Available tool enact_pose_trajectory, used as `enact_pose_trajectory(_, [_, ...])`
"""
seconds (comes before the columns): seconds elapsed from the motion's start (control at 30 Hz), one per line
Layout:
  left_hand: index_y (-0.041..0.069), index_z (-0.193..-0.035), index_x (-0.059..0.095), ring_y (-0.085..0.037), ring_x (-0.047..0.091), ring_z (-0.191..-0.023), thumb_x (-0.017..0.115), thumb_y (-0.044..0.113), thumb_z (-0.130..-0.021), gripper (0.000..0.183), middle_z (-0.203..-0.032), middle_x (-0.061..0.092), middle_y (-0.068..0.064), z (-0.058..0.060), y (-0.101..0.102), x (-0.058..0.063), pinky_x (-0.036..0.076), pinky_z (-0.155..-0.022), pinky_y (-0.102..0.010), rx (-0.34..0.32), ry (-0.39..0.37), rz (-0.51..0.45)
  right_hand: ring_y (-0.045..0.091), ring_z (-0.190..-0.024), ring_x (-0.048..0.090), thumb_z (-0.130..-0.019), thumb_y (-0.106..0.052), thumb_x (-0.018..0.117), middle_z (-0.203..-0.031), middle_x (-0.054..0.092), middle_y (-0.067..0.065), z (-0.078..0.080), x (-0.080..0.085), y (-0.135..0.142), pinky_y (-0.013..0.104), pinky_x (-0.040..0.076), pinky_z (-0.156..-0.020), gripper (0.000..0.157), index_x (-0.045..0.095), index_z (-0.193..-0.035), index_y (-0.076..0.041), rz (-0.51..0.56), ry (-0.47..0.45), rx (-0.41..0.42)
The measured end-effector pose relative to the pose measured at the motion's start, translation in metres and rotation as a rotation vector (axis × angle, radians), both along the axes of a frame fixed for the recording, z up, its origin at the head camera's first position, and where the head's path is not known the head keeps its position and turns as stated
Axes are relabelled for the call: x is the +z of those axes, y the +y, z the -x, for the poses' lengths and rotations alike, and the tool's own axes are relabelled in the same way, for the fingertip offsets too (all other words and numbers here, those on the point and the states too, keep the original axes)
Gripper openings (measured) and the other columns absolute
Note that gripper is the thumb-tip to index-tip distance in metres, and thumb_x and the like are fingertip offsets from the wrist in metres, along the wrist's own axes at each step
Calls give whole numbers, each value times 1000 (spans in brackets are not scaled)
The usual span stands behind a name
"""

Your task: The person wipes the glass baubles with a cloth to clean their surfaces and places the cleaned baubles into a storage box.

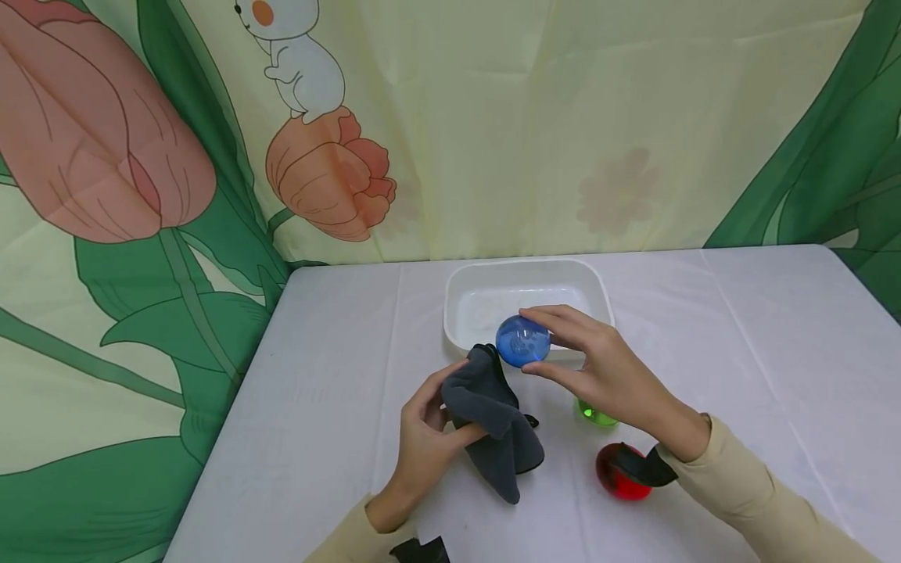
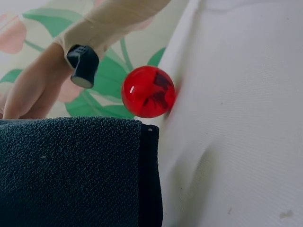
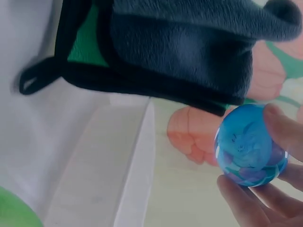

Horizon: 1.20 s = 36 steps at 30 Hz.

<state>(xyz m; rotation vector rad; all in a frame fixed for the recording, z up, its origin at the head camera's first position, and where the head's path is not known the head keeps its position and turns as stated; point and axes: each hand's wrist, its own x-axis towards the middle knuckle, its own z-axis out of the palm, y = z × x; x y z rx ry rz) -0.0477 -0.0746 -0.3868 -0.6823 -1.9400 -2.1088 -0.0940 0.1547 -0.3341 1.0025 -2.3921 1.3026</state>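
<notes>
My right hand [image 1: 598, 360] pinches a clear blue ball [image 1: 522, 342] between thumb and fingertips, above the near edge of a white tray [image 1: 461, 309]. In the right wrist view the blue ball [image 3: 251, 144] shows thumb and fingers around its side. My left hand [image 1: 429, 438] grips a dark grey cloth [image 1: 493, 422] with black edging, which hangs in folds beside the ball. A hanging loop and a patch of green on the cloth [image 3: 180, 52] show in the right wrist view. The left wrist view has the cloth [image 2: 71, 170] filling its lower left.
A clear red ball [image 1: 622, 473] lies on the white-covered table [image 1: 338, 375], partly behind the right wrist's black strap. Under the right hand a green ball [image 1: 598, 414] is partly hidden. Behind the table hangs a curtain [image 1: 493, 156] printed with tulips.
</notes>
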Motion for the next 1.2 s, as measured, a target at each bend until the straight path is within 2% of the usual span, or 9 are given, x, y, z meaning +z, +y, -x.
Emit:
enact_pose_trajectory(0.2, [-5,-126,49,-29,56,-100,72,-15,-68,63,-119,53,-20,-2,-3,-2,51,-77,-30,6,-24,14,15,-108,55,-74,-16,77,-124,54,3,12,1,0,31,51,-81,61,52,-129,-8,-41,-21,-6])
enact_pose_trajectory(0.53, [-4,-126,49,-31,56,-100,72,-14,-69,62,-120,53,-18,-4,-7,-4,51,-79,-30,18,-48,30,18,-106,56,-74,-19,77,-123,54,4,30,1,-7,34,51,-81,62,52,-129,-6,-123,-65,-37])
enact_pose_trajectory(0.93, [-5,-126,49,-32,56,-100,71,-14,-69,62,-121,52,-19,-3,-9,-7,51,-79,-30,11,-29,47,24,-104,57,-76,-19,75,-122,55,12,59,-10,-20,39,50,-84,61,50,-129,0,-195,-156,-77])
enact_pose_trajectory(1.2, [-2,-127,49,-32,55,-101,72,-12,-70,63,-122,52,-16,-4,-9,-7,51,-81,-31,13,-58,69,25,-101,58,-77,-20,75,-121,55,13,73,-20,-27,38,50,-84,60,51,-129,-1,-260,-225,-95])
